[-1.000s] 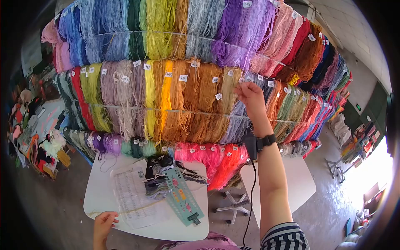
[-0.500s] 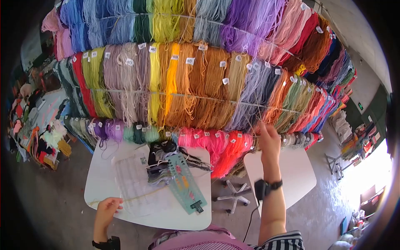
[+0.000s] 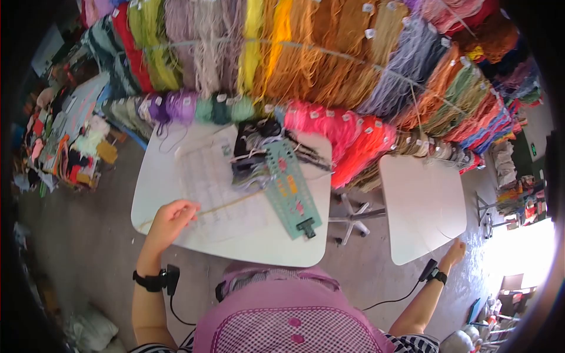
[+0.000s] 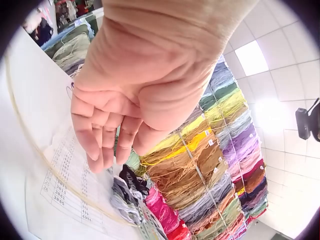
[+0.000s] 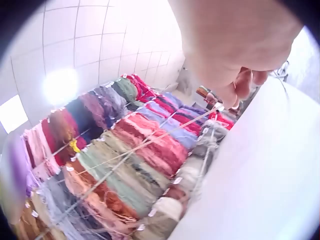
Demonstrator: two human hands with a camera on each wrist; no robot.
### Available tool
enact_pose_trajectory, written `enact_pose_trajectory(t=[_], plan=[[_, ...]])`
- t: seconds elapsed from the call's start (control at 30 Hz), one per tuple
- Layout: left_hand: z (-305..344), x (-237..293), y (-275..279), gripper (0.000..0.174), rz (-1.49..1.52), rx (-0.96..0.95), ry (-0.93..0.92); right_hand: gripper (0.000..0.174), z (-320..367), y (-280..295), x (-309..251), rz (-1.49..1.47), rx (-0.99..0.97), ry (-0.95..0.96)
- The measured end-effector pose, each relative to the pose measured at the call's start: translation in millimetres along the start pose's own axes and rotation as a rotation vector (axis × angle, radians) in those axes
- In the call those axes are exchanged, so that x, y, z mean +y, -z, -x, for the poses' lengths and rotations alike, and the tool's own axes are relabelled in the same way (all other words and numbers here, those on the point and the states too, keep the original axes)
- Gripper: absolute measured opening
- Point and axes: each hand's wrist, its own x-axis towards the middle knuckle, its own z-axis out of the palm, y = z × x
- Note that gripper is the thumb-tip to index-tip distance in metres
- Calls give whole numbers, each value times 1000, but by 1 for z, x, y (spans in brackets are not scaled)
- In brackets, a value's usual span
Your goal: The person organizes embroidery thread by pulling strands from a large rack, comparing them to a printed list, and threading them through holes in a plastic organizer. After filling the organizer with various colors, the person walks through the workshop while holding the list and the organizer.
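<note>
Right hand [image 3: 454, 253] pinches pale thread [image 5: 200, 115], strung from its fingertips toward hanging skeins [image 3: 406, 76] ahead. Left hand [image 3: 172, 219] relaxed, fingers loosely bent, near tan strand [image 3: 232, 202]; printed sheet [image 3: 206, 167] on tabletop [image 3: 279, 252] just right of it.

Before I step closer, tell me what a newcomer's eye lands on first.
Many-coloured yarn hanks hang in rows across the top, one golden-yellow hank standing out near centre. Below, a mint-green card with a black clip lies on the left white table. Far right, the right hand pinches pale yarn.
</note>
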Motion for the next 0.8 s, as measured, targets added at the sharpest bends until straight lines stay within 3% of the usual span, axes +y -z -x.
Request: enact_pose_trajectory(t=[0.07, 0.13, 0.17, 0.23, 0.27, 0.33, 0.43, 0.47, 0.53, 0.6, 0.63, 0.7, 0.8], plan=[[-1, 0, -4, 25, -23, -12, -31, 23, -4, -5, -17, -453, 41, 84], [-4, 5, -14, 25, 34, -24, -7, 19, 3, -28, -52, -1073, -197, 144], [-6, 9, -22, 25, 94, -44, -12, 16, 18, -30, -90, -1076, -242, 64], [-9, 22, -43, 25, 168, -67, 20, 11, 57, -33, -154, -820, -345, 249], [-11, 29, -53, 24, 239, -91, 37, 7, 79, -45, -179, -941, -403, 397], [-16, 38, -72, 24, 286, -139, 65, 6, 131, -49, -225, -947, -627, 395], [-29, 43, -96, 25, 386, -213, 95, 11, 200, -39, -281, -592, -647, 924], [-34, 41, -103, 25, 440, -240, 96, 9, 218, -48, -291, -697, -747, 993], [-45, 37, -119, 26, 498, -225, 129, 7, 267, -43, -309, -909, -1067, 735], [-54, 35, -133, 37, 565, -223, 185, 7, 295, -59, -313, -910, -1276, 777], [-57, 34, -141, 37, 569, -214, 193, 7, 306, -72, -312, -884, -1276, 923], [-65, 29, -153, 51, 671, -149, 274, 8, 331, -86, -317, -918, -1522, 529], [-72, 24, -162, 61, 757, -147, 340, 10, 335, -87, -326, -709, -1455, 626]])
